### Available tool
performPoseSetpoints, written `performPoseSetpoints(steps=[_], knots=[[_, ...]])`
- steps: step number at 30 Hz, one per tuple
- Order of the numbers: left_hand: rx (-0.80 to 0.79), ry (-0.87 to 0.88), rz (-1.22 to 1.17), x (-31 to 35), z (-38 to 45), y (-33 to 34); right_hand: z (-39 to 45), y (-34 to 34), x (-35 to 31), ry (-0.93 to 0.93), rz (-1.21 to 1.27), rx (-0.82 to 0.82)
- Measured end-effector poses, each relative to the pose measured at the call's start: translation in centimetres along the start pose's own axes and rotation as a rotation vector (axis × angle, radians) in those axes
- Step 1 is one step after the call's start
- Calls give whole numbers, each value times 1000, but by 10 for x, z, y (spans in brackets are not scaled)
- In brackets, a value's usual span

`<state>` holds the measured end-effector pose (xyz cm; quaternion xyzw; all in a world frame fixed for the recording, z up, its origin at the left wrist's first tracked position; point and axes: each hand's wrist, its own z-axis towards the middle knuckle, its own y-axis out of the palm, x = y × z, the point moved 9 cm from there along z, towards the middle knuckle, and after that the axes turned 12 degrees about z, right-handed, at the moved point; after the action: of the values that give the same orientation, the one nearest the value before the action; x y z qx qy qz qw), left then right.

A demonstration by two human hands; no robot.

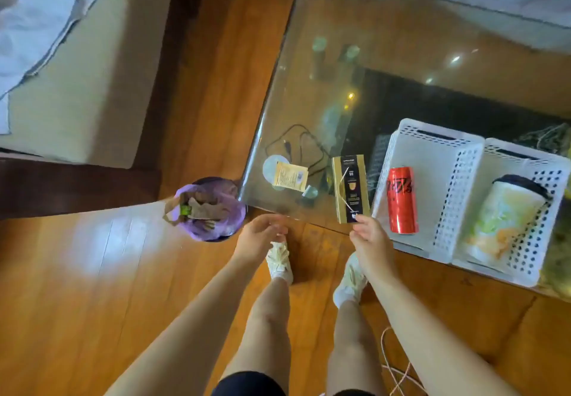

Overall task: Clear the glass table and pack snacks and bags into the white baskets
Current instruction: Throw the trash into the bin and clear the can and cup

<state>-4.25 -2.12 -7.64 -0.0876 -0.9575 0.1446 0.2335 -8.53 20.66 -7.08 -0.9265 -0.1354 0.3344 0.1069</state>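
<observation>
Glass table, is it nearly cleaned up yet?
Partly. Done: a red can lies in one white basket, a cup in the other basket. In hand: the right hand pinches the gold box; the left hand holds nothing. Left on the glass table: a yellow packet and a black cable.

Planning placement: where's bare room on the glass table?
Free: the far half of the glass table, beyond the cable and white baskets. Crowded: the near edge, with sachet, gold box held by right hand, and baskets.
</observation>
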Motion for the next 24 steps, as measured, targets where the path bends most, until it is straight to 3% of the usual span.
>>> performPoseSetpoints(steps=[4, 9, 13, 19, 24], knots=[[93, 200, 318, 40, 51, -16, 39, 12, -28, -153, -192, 147], [212, 470, 817, 77, 90, -4, 77, 29, -11, -25, -314, 188], [222, 504, 1070, 81, 116, 12, 94, 33, -1, 5, -355, 205], [252, 500, 1181, 75, 140, 20, 100, 37, -3, -91, -443, 215], [280, 488, 1243, 65, 145, 21, 104, 44, 10, -40, -444, 199]])
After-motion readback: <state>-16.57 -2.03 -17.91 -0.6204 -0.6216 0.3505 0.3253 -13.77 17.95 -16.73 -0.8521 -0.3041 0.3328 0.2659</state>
